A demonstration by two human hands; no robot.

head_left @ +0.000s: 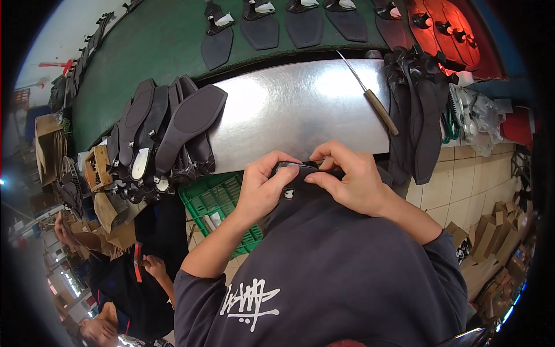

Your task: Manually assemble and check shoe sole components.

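Close to my body, just off the near edge of the metal work plate (289, 110), I hold a dark sandal strap (306, 168). The thumb and fingers of my left hand (260, 188) pinch it from one side. My right hand (355, 179) grips it from the other side, fingers bent over the top and thumb below. A small shiny piece, perhaps a buckle, (288, 194) shows under my left fingers. My hands and the dark shirt behind hide most of the part's shape. An awl (378, 110) with a wooden handle lies on the plate's right side.
Dark sandals (191, 121) are heaped left of the plate, with more sandals (425, 121) at its right. A green surface (167, 52) beyond carries a row of soles (303, 28) toward a red-lit opening (445, 34). Lower left are a green crate (214, 202) and a co-worker holding a red-handled tool (137, 263).
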